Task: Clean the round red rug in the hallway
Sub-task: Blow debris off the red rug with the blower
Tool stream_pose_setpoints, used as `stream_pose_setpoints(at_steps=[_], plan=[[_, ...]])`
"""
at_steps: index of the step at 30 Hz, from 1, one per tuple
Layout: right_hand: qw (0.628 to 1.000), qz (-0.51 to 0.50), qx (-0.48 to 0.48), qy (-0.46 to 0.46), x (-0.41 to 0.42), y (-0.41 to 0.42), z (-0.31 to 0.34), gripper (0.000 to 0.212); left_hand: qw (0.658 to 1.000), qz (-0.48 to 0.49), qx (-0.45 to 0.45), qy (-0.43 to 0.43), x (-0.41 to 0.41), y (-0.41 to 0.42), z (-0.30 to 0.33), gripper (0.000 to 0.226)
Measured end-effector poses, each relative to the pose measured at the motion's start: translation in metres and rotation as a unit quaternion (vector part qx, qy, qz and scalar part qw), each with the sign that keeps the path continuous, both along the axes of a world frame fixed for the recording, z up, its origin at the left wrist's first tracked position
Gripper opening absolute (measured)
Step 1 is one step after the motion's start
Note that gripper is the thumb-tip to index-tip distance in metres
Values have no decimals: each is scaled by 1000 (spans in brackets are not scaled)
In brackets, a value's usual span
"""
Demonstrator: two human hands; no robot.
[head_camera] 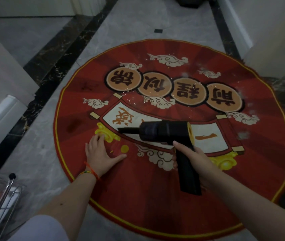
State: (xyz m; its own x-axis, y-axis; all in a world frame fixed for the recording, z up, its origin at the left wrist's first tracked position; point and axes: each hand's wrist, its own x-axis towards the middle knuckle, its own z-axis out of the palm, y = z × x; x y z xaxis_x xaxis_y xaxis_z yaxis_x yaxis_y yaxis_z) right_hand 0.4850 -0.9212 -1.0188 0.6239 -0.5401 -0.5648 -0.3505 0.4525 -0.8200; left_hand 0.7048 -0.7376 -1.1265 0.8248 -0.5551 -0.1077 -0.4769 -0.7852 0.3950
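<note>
**Rug half vacuumed, debris at far side**

Rug (155, 180) lies on the hallway floor under both hands. Vacuum (166, 132): right fingers (177, 144) wrap its handle, nozzle pointing left. Left fingers (98, 138) press flat, pinning the rug. Best sweep slowly toward specks (129, 92) beyond.

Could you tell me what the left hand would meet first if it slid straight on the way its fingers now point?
The left hand lies flat on the red rug, fingertips already on the yellow printed ornament. Straight ahead, up and slightly right, it would probably meet the handheld vacuum's narrow black nozzle, though the nozzle's height is unclear.
</note>
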Motion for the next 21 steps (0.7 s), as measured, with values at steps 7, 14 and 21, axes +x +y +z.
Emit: stream_pose_setpoints(at_steps=[7,14,21], plan=[[997,-74,-32,-20,17,-6,3,33,999,-42,20,5,5,-41,8,117],[990,-132,-33,-37,54,-5,2,25,994,-99,51,15,22,-79,11,116],[989,-139,-40,-27,58,-12,-2,28,996,-65,59,34,39,-101,12,110]])
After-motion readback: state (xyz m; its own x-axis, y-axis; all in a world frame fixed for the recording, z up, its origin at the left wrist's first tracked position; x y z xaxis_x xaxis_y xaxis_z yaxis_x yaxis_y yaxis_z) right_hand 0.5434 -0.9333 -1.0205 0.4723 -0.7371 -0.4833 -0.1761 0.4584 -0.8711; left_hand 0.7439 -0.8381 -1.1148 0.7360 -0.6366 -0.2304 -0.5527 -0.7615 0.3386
